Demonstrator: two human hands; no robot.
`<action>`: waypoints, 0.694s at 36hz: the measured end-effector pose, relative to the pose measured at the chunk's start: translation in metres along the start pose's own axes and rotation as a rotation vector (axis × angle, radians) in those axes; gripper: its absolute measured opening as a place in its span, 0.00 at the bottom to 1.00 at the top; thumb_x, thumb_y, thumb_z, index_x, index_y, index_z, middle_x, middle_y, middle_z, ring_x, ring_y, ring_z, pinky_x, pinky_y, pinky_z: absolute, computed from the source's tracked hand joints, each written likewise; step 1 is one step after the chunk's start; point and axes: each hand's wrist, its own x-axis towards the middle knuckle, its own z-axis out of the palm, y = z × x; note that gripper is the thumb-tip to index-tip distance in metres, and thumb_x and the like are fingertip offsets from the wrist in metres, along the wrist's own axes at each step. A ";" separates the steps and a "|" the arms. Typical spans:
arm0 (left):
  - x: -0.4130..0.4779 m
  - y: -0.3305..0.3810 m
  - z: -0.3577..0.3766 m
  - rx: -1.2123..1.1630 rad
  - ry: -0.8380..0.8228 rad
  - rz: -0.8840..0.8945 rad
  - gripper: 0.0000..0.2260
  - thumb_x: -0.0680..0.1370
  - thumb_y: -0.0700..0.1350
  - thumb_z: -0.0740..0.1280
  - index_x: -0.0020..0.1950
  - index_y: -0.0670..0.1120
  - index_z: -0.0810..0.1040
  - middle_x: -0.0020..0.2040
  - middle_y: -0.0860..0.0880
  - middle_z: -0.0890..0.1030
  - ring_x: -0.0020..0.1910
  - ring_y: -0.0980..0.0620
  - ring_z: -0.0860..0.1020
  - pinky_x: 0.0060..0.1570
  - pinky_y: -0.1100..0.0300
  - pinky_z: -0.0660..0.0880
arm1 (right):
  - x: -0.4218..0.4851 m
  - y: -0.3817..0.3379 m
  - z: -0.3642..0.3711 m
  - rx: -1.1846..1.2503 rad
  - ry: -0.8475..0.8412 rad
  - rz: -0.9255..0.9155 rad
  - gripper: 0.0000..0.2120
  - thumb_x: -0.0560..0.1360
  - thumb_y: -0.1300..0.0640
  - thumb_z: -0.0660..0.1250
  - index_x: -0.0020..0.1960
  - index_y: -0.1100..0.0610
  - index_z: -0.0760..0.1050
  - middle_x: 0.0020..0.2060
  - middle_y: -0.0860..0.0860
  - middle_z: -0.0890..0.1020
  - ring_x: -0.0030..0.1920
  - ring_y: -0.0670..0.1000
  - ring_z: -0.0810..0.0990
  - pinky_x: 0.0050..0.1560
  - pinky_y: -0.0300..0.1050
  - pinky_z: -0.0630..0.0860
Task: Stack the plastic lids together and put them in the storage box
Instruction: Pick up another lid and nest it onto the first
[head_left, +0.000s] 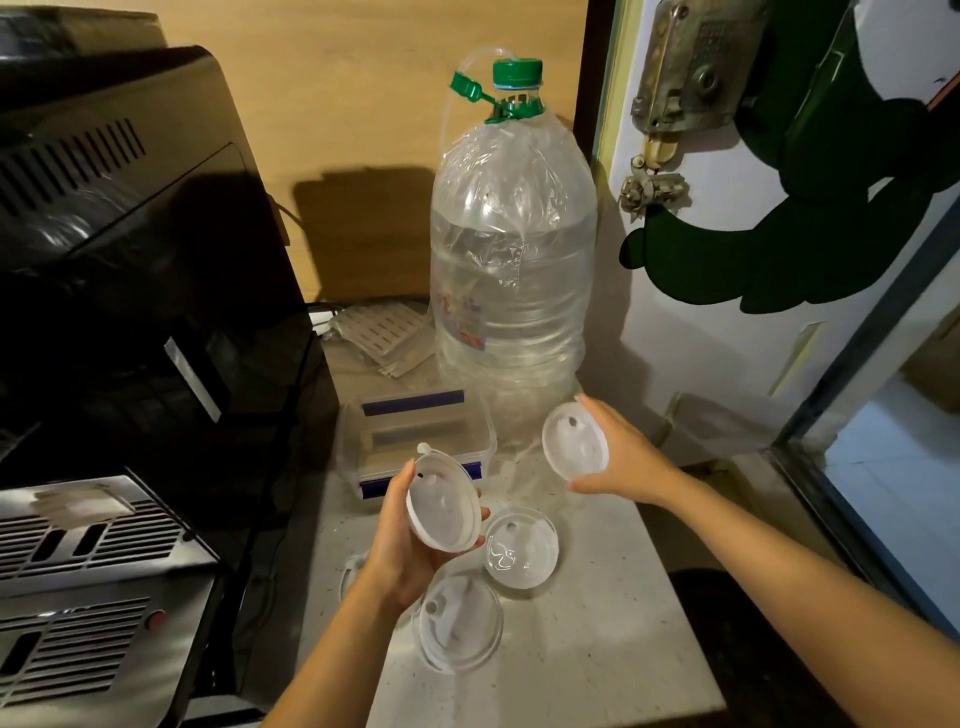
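Observation:
My left hand (402, 545) holds a round translucent plastic lid (444, 501) tilted above the counter. My right hand (618, 457) grips a second lid (574, 441) by its edge, up and to the right of the first. Two more lids lie flat on the speckled counter: one (521, 548) just right of my left hand, another (458, 623) below it. Part of a further lid (350, 569) shows behind my left wrist. The clear storage box (483, 441) with blue clips stands behind my hands, in front of the water bottle.
A large clear water bottle (511, 270) with a green cap stands at the back. A black coffee machine (130, 286) with a metal drip tray (88, 525) fills the left. Packets (379, 332) lie behind the box. The counter ends at the right, by a door (753, 260).

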 end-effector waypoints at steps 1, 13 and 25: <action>0.000 0.002 0.002 -0.011 -0.014 -0.016 0.11 0.79 0.50 0.55 0.50 0.48 0.76 0.43 0.45 0.82 0.43 0.43 0.82 0.44 0.46 0.78 | -0.003 -0.010 -0.004 0.020 0.000 -0.042 0.54 0.62 0.53 0.77 0.75 0.49 0.44 0.76 0.48 0.52 0.75 0.50 0.54 0.71 0.50 0.61; -0.001 0.007 0.019 0.021 -0.228 -0.019 0.23 0.66 0.63 0.55 0.46 0.52 0.83 0.44 0.48 0.85 0.43 0.49 0.83 0.41 0.51 0.77 | -0.028 -0.084 0.019 0.045 -0.203 -0.354 0.52 0.63 0.56 0.77 0.74 0.48 0.45 0.75 0.44 0.53 0.72 0.41 0.54 0.68 0.38 0.59; -0.011 0.014 0.019 -0.024 -0.263 0.032 0.22 0.71 0.63 0.56 0.49 0.49 0.80 0.43 0.50 0.85 0.45 0.53 0.83 0.40 0.58 0.79 | -0.024 -0.082 0.041 -0.005 -0.267 -0.474 0.51 0.64 0.55 0.77 0.74 0.46 0.45 0.67 0.30 0.51 0.63 0.20 0.48 0.58 0.15 0.52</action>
